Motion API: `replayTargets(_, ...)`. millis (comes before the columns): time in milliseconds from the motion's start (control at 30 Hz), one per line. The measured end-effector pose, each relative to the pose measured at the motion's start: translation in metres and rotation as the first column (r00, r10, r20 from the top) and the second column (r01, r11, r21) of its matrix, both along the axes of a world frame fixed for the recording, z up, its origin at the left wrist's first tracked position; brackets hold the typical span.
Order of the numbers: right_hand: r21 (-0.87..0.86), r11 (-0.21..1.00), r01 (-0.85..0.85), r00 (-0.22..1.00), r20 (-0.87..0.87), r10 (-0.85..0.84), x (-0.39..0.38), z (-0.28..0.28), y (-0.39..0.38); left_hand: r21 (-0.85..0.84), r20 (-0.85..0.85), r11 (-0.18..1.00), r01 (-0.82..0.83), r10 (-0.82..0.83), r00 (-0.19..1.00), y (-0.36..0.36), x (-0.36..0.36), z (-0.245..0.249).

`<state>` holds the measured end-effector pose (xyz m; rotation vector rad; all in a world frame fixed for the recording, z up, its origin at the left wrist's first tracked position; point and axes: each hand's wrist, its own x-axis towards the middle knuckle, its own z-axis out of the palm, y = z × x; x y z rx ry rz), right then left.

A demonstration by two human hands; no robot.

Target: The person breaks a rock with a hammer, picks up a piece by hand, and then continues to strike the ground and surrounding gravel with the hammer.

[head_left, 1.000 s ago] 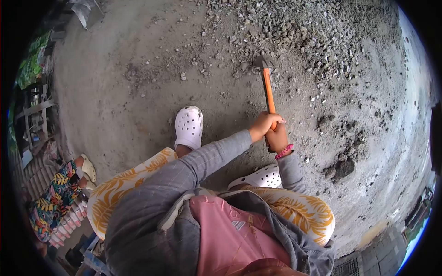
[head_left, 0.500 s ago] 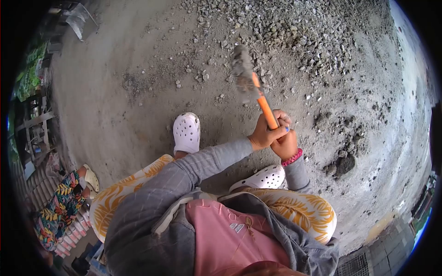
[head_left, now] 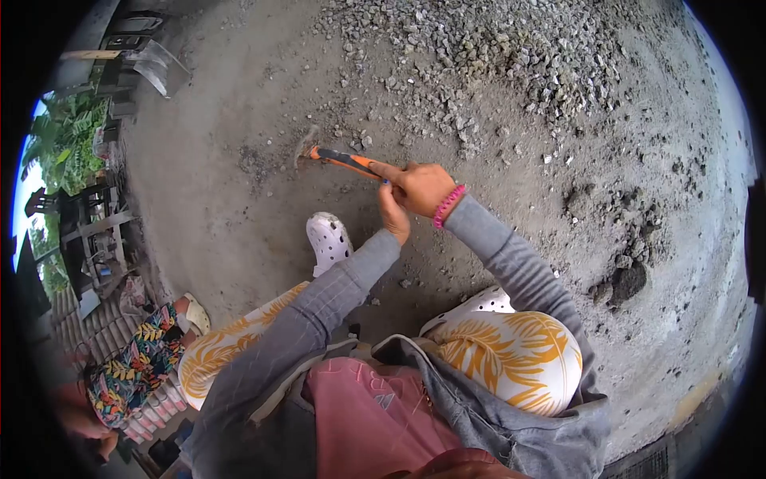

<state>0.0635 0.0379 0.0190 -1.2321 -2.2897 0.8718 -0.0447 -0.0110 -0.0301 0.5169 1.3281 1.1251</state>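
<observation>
My right hand (head_left: 427, 190), a pink coiled band at its wrist, wraps round the orange-and-black handle of a hammer (head_left: 345, 160). My left hand (head_left: 392, 214), with a blue thumbnail, is closed at the handle's rear end, pressed against the right hand. The hammer points left, its grey head set crosswise and smeared by motion, right at the grey, gritty ground (head_left: 263, 207). Small stones and a darker, broken patch (head_left: 255, 164) lie about the head.
Gravel (head_left: 511, 56) is heaped ahead, and dark clods (head_left: 626, 279) lie to the right. My white clogs (head_left: 327, 239) stand on the ground below the hammer. A person in patterned clothing (head_left: 144, 359) is at lower left. A shovel blade (head_left: 152, 68) shows at upper left.
The hammer has swung down and left from a raised position ahead of me to the ground. Both hands moved left with it, still gripping. The view has shifted slightly.
</observation>
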Motion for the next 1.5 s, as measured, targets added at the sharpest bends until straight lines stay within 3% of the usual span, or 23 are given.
replayTargets(67,0.043,0.995,-0.085,0.994,0.078,0.081,-0.021,-0.021,0.007,0.068,0.048,0.975,-0.212,0.209,0.977,0.002,-0.007,-0.012)
replayTargets(167,-0.013,0.999,-0.036,0.986,0.164,0.037,-0.022,-0.02,0.005,-0.006,0.165,0.964,-0.266,0.263,0.951,-0.005,-0.01,-0.052)
replayTargets(200,-0.063,0.998,-0.003,0.985,0.171,0.014,-0.014,-0.024,0.004,-0.045,0.015,0.964,-0.263,0.263,0.965,-0.002,0.002,-0.04)
replayTargets(233,-0.113,0.993,0.03,0.984,0.18,-0.01,0.0,-0.029,0.002,-0.153,0.066,0.978,-0.141,0.152,0.986,-0.001,0.008,-0.026)
replayTargets(300,-0.202,0.969,0.145,0.984,0.135,-0.119,0.039,-0.014,-0.004,-0.136,0.064,0.976,0.167,-0.159,0.985,-0.002,0.021,-0.012)
replayTargets(333,-0.114,0.973,0.201,0.953,0.252,-0.167,0.059,-0.01,-0.005,-0.18,-0.007,0.942,0.282,-0.288,0.958,-0.002,0.026,-0.005)
replayTargets(367,-0.025,0.968,0.248,0.905,0.363,-0.222,0.081,-0.007,-0.006,-0.119,-0.035,0.932,0.344,-0.35,0.936,0.0,0.029,0.005)
replayTargets(400,0.015,0.957,0.29,0.899,0.339,-0.278,0.108,-0.006,-0.006,-0.06,-0.063,0.91,0.409,-0.413,0.909,0.002,0.032,0.015)
replayTargets(467,0.002,0.91,0.415,0.827,0.415,-0.379,0.152,0.016,-0.004,0.028,-0.094,0.927,0.375,-0.371,0.924,0.008,0.033,0.027)
replayTargets(533,0.148,0.886,0.439,0.721,0.53,-0.446,0.178,0.031,-0.008,0.133,-0.133,0.935,0.329,-0.312,0.941,0.022,0.03,0.048)
replayTargets(600,0.316,0.87,0.379,0.758,0.434,-0.487,0.201,0.032,-0.028,0.285,-0.155,0.926,0.247,-0.21,0.965,0.045,0.019,0.072)
replayTargets(633,0.258,0.88,0.399,0.727,0.495,-0.476,0.199,0.047,-0.038,0.384,-0.152,0.902,0.199,-0.151,0.977,0.059,0.014,0.082)
replayTargets(667,0.198,0.901,0.385,0.777,0.458,-0.432,0.198,0.049,-0.054,0.447,-0.116,0.887,0.114,-0.069,0.991,0.074,0.012,0.099)
replayTargets(733,0.099,0.933,0.345,0.865,0.351,-0.357,0.191,0.05,-0.082,0.533,-0.046,0.841,0.087,-0.073,0.996,0.101,-0.004,0.114)
replayTargets(800,0.096,0.99,0.101,0.974,0.193,-0.118,0.165,0.056,-0.099,0.498,-0.012,0.867,0.0,0.006,1.0,0.113,-0.01,0.126)
replayTargets(867,0.017,0.99,-0.143,0.956,0.261,0.134,0.135,0.057,-0.113,0.495,-0.025,0.868,-0.035,0.054,0.998,0.123,-0.01,0.132)
replayTargets(1000,-0.004,0.892,-0.451,0.823,0.384,0.418,0.091,0.01,-0.152,0.486,0.006,0.87,-0.078,0.086,0.996,0.125,-0.003,0.131)
replayTargets(1067,-0.017,0.906,-0.423,0.863,0.298,0.408,0.093,-0.003,-0.154,0.463,-0.014,0.885,-0.047,0.06,0.998,0.121,0.005,0.134)
replayTargets(1133,-0.054,0.921,-0.385,0.885,0.263,0.385,0.114,-0.018,-0.145,0.458,-0.015,0.889,-0.015,0.024,1.0,0.119,0.009,0.129)
replayTargets(1200,-0.083,0.953,-0.291,0.825,0.483,0.294,0.141,-0.022,-0.13,0.464,-0.039,0.886,0.004,0.016,0.999,0.114,0.013,0.132)
replayTargets(1333,0.018,0.998,-0.056,0.854,0.519,0.039,0.204,0.015,-0.074,0.436,-0.038,0.899,0.038,-0.024,0.999,0.11,0.025,0.128)
replayTargets(1400,0.083,0.993,0.088,0.817,0.563,-0.12,0.222,0.023,-0.049,0.423,-0.042,0.904,0.06,-0.047,0.998,0.106,0.028,0.125)
replayTargets(1500,0.349,0.908,0.23,0.747,0.535,-0.395,0.221,0.023,-0.033,0.418,-0.059,0.9,0.125,-0.111,0.992,0.102,0.037,0.12)
